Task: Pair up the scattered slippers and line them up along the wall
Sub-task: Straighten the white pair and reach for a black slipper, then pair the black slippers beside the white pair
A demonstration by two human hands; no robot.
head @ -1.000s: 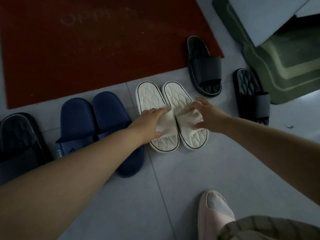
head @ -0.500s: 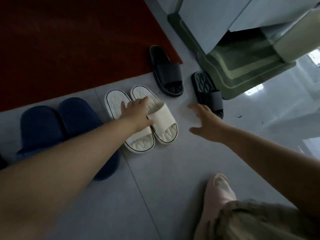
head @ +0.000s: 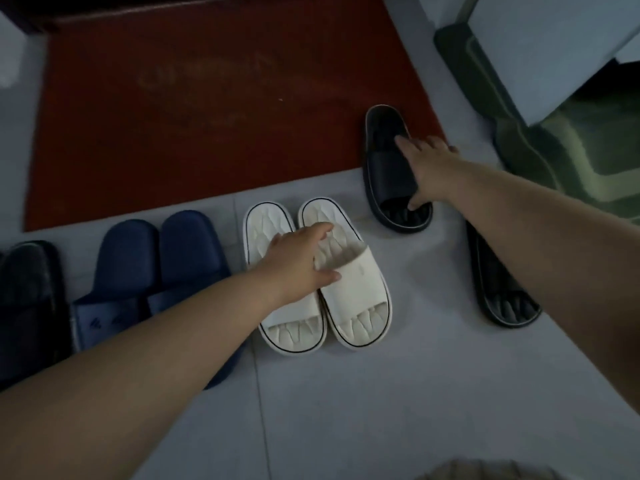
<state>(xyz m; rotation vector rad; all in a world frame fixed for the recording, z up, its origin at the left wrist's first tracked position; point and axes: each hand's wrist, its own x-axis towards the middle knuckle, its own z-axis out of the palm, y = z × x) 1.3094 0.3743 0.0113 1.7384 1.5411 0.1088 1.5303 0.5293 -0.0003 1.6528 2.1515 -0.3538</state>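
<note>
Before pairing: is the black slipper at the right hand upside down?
Upright. The black slipper shows strap and footbed up, under the right hand.

Light dim, view soft. No text legible anywhere.

- Red mat [head: 207, 133]: faint pale lettering across its middle, worn and blurred. Letter shapes cannot be made out.
- Navy slippers [head: 152, 258]: one small pale logo on each strap, a few slanted strokes side by side. No word or brand can be read from them.
- Right white slipper [head: 349, 282]: tiny dark mark on the strap, too small to read.

No numbers, size stamps or signs seen on the other footwear, the floor or the wall.
</note>
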